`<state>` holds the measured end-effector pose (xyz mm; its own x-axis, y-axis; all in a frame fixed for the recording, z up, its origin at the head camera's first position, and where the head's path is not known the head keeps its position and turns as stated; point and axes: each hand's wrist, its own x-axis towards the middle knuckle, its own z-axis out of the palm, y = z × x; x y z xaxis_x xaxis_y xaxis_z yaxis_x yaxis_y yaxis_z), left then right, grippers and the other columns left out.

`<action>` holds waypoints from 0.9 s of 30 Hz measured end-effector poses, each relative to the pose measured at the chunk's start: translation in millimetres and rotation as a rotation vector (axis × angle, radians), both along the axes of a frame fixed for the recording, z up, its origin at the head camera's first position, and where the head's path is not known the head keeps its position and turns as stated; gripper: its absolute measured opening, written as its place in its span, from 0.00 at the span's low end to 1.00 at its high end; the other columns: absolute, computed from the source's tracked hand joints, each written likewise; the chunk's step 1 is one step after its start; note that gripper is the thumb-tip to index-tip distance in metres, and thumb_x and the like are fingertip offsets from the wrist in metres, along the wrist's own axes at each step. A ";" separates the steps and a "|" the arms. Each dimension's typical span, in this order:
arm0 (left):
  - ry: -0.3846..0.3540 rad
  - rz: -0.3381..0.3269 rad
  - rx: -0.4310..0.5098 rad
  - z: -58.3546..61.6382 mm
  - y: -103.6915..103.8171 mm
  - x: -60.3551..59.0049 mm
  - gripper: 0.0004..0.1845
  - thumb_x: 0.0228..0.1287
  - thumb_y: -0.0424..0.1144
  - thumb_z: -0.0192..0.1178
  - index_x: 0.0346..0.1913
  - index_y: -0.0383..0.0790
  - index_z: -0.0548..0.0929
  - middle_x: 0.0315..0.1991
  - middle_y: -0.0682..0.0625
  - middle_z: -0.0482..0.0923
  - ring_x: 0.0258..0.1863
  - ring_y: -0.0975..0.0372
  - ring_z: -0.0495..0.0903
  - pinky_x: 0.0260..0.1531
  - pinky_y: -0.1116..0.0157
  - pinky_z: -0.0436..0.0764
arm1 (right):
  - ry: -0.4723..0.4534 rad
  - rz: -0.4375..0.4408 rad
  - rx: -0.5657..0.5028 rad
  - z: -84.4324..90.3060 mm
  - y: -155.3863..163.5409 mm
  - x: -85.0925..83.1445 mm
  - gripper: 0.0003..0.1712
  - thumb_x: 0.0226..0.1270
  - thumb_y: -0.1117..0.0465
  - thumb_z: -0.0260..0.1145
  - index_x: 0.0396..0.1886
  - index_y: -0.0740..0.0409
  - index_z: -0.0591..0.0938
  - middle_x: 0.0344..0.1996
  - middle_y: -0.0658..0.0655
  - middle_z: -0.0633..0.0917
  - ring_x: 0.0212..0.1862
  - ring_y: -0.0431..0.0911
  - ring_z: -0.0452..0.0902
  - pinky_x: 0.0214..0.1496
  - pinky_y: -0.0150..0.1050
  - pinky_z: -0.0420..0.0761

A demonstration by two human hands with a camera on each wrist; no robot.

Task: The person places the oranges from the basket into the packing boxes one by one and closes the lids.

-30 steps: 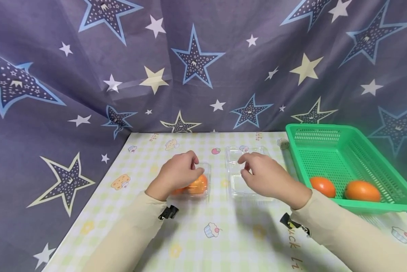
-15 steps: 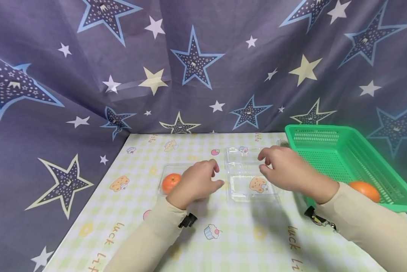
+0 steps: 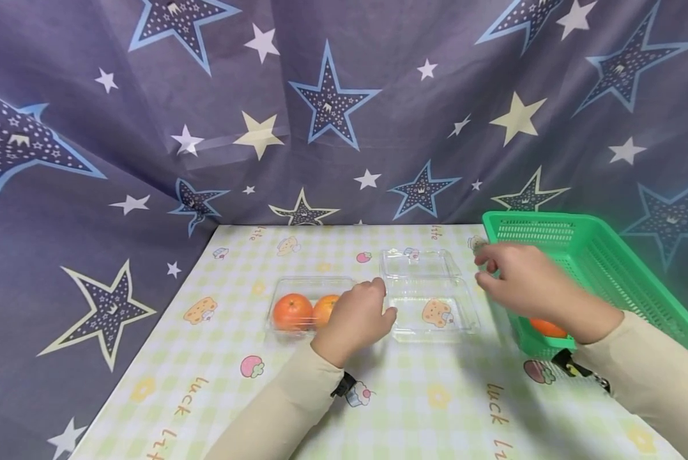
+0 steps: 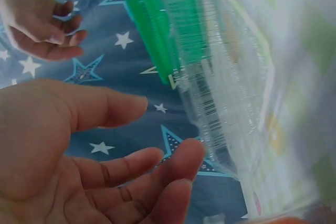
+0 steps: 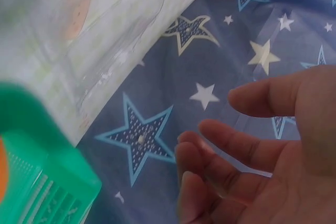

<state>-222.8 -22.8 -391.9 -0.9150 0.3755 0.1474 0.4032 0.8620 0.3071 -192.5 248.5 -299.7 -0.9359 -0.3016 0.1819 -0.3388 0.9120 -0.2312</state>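
Note:
My left hand (image 3: pixel 358 322) hovers over the right end of a clear plastic box (image 3: pixel 280 287) in the head view, its fingers loosely bent and holding nothing. Two orange fruits, perhaps tangerines, lie in that box; the left fruit (image 3: pixel 292 312) shows whole, while my hand partly covers the right one (image 3: pixel 323 310). Above the near left side of a green basket (image 3: pixel 593 220) is my right hand (image 3: pixel 524 281), relaxed, nothing between thumb and fingers in the right wrist view. An orange fruit (image 3: pixel 547 328) shows in the basket below my right wrist; the forearm hides part of the basket.
Between the hands lies a second clear plastic box (image 3: pixel 404 319) with its lid (image 3: pixel 421 263) folded back. Printed checked cloth covers the table (image 3: pixel 217 358). A star-patterned curtain (image 3: pixel 344 166) hangs behind and along the left side.
Both hands have moved right: the left from over the fruit box toward its right end, the right from above the second box to the basket. The two boxed fruits have come more into view.

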 end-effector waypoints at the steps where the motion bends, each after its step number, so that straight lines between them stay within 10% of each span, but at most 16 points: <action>1: 0.010 0.015 -0.018 -1.8 2.5 -0.7 0.18 0.67 0.48 0.64 0.46 0.36 0.80 0.35 0.45 0.83 0.29 0.52 0.84 0.30 0.55 0.81 | 0.002 -0.005 0.000 -0.2 3.9 0.0 0.16 0.69 0.60 0.60 0.51 0.58 0.86 0.42 0.55 0.87 0.35 0.45 0.78 0.42 0.48 0.78; 11: 0.038 0.122 -0.190 -14.0 19.0 -7.6 0.16 0.70 0.51 0.60 0.33 0.40 0.83 0.30 0.45 0.86 0.28 0.50 0.85 0.26 0.51 0.80 | -0.057 -0.093 0.095 0.4 42.4 -3.0 0.18 0.71 0.56 0.60 0.53 0.59 0.85 0.43 0.56 0.88 0.39 0.49 0.80 0.42 0.50 0.79; 17: 0.030 0.130 -0.299 -19.1 20.0 -10.7 0.19 0.71 0.55 0.56 0.27 0.47 0.85 0.27 0.50 0.86 0.30 0.52 0.85 0.40 0.51 0.78 | -0.124 -0.105 0.129 -3.4 63.5 -9.7 0.22 0.70 0.55 0.62 0.57 0.63 0.83 0.46 0.61 0.88 0.46 0.54 0.84 0.45 0.58 0.81; 27: 0.026 0.137 -0.298 -24.8 17.5 -14.7 0.19 0.70 0.54 0.57 0.24 0.49 0.84 0.25 0.51 0.84 0.31 0.52 0.83 0.45 0.49 0.74 | -0.302 -0.041 0.159 -12.3 84.4 -22.1 0.22 0.70 0.51 0.68 0.52 0.65 0.85 0.43 0.56 0.89 0.41 0.50 0.83 0.44 0.55 0.82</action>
<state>-237.5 -5.3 -416.6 -0.9573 0.2796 0.0736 0.2820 0.9591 0.0239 -214.6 333.0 -312.0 -0.9524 -0.2648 -0.1510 -0.2390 0.9561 -0.1696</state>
